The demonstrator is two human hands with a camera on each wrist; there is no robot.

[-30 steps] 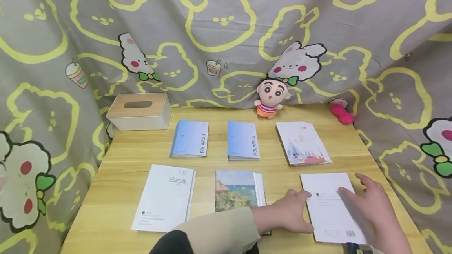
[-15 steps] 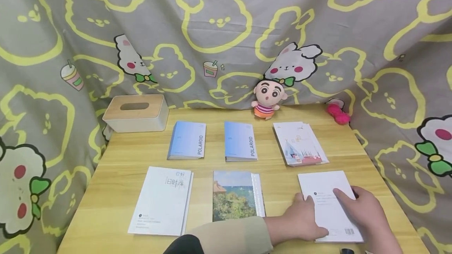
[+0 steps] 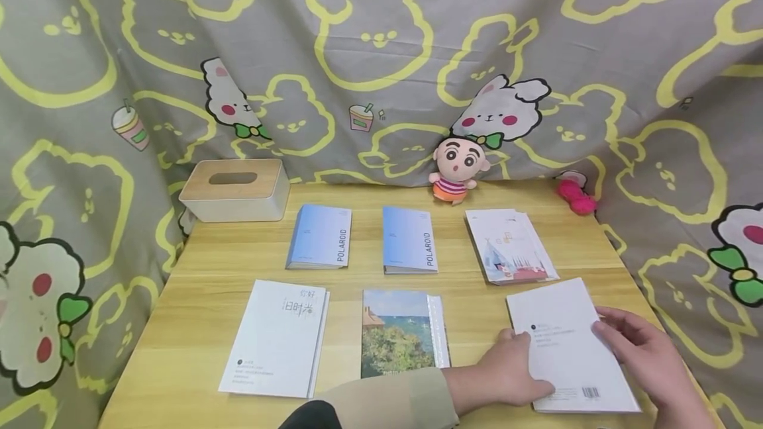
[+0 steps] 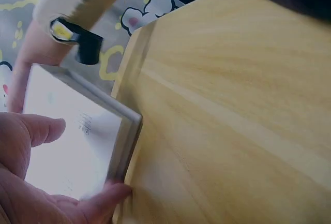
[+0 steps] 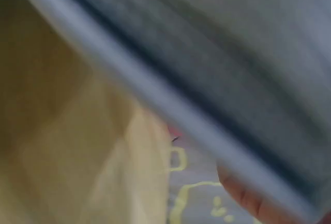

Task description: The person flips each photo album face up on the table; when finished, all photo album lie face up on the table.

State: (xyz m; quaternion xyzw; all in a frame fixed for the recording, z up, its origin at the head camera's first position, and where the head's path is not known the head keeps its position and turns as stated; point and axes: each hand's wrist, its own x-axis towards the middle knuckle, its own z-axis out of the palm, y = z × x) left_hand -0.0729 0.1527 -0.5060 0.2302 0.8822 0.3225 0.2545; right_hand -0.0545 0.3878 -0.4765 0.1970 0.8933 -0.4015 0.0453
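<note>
A white album [image 3: 572, 349] with a barcode on its cover lies at the front right of the table, its right side raised. My right hand [image 3: 652, 356] grips that raised edge, thumb on the cover and fingers underneath. Against the left edge, my left hand [image 3: 507, 369] holds the album, with its thumb [image 4: 49, 131] on the white cover and another finger by the thick page edge. The right wrist view is blurred and shows the album's grey underside [image 5: 207, 79] close up, with part of a finger [image 5: 248, 198] below it.
Beside my left forearm lies a painting-covered album [image 3: 396, 333], partly hidden by the sleeve. Another white album [image 3: 274, 336] is further left. Behind stand two blue POLAROID albums [image 3: 322, 237], an illustrated one [image 3: 509, 243], a tissue box [image 3: 238, 190], a doll [image 3: 456, 167] and a pink object [image 3: 576, 197].
My right hand has closed on the right edge of the white album and tilted that side up. My left hand has shifted slightly over the album's left side.
</note>
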